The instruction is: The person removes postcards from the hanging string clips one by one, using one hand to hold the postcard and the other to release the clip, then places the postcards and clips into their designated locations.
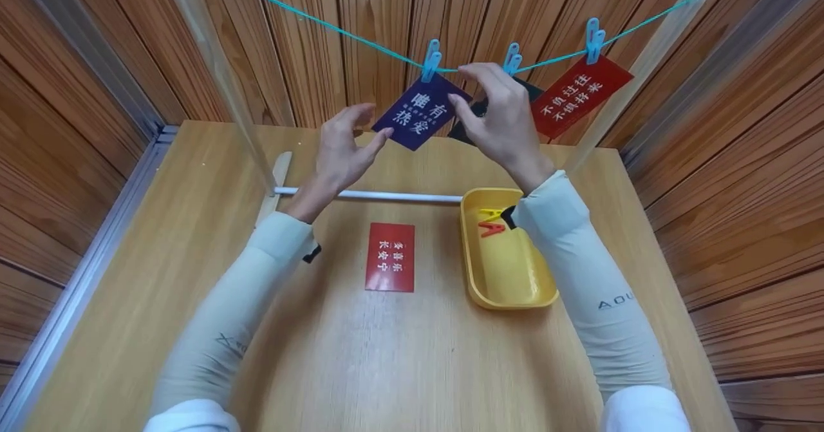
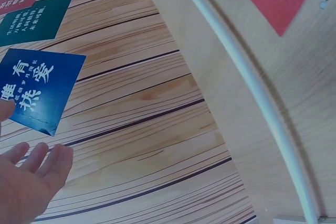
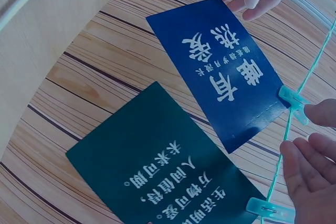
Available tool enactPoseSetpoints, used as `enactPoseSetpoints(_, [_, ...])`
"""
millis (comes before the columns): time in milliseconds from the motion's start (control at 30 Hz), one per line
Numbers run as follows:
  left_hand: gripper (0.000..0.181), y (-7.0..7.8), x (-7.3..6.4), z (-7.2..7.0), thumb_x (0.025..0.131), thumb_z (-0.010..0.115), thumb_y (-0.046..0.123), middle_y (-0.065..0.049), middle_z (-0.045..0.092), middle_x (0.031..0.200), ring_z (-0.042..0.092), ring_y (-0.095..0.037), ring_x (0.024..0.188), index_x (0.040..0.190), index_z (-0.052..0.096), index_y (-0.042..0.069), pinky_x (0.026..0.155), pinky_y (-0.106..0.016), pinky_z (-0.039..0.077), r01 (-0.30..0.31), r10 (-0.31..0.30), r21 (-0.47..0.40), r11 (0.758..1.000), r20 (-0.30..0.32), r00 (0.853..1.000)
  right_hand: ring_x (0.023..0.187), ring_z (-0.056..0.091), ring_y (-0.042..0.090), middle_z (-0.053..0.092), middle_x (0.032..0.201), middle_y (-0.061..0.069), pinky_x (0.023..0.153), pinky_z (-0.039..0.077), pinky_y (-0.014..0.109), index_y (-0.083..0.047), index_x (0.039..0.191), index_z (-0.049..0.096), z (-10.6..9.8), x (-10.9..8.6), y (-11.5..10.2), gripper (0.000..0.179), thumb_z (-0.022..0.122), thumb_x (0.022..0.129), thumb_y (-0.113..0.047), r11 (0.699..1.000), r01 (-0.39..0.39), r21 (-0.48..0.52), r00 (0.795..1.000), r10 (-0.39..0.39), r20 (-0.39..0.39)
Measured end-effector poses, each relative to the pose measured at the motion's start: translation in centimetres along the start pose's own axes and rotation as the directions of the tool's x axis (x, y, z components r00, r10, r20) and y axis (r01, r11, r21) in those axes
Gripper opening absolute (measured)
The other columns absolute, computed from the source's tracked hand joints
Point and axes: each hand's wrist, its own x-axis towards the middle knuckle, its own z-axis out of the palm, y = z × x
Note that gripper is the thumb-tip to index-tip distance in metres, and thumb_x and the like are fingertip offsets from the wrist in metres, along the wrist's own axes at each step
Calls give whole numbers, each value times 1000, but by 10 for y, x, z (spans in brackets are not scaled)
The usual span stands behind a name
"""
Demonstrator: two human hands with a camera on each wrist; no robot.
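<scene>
A dark blue card point(image 1: 422, 111) with white characters hangs tilted from a light blue clothespin point(image 1: 431, 62) on the turquoise string point(image 1: 341, 31). Beside the card's left edge is my left hand point(image 1: 344, 149), thumb and fingers spread apart; in the left wrist view its fingers point(image 2: 50, 166) are clear of the card. My right hand point(image 1: 505, 120) is at the card's right side, partly covering a dark green card point(image 3: 157, 166). In the right wrist view, the right thumb lies close by the blue card's clothespin point(image 3: 295, 103), with a gap between thumb and fingers; whether it touches, I cannot tell.
A red card point(image 1: 579, 96) hangs farther right from another clothespin point(image 1: 593, 40). Another red card point(image 1: 390, 257) lies on the table point(image 1: 347, 355). The yellow tray point(image 1: 472, 271) contains a yellow and a red clothespin. A white rod point(image 1: 399, 196) runs between the stand's posts.
</scene>
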Motion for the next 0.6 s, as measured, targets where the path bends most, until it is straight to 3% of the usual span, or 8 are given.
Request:
enactPoseSetpoints(233, [48, 10, 13, 0, 102, 71, 28, -19, 67, 141, 67, -32, 128, 142, 61, 2, 110, -41, 56, -9, 8, 12, 1000, 41, 999, 108, 69, 27, 65, 141, 18, 98, 61, 39, 0, 141, 62, -2, 15, -7, 47, 70, 102, -23, 999, -16, 40, 1000, 15, 27])
enactPoseSetpoints(400, [48, 15, 23, 2, 103, 69, 27, -18, 66, 144, 65, -30, 132, 143, 60, 3, 114, -40, 53, -8, 6, 19, 1000, 76, 997, 129, 64, 22, 63, 143, 15, 104, 60, 35, -2, 145, 58, 0, 26, -13, 50, 70, 102, -24, 983, -126, 134, 990, 117, 78])
enactPoseSetpoints(600, [46, 19, 31, 5, 104, 68, 24, -17, 66, 144, 65, -28, 133, 144, 59, 4, 114, -37, 53, -15, 12, 32, 999, 94, 995, 137, 62, 19, 61, 150, 11, 107, 57, 31, -4, 150, 53, 3, 34, -13, 55, 69, 102, -25, 945, -247, 215, 967, 225, 121])
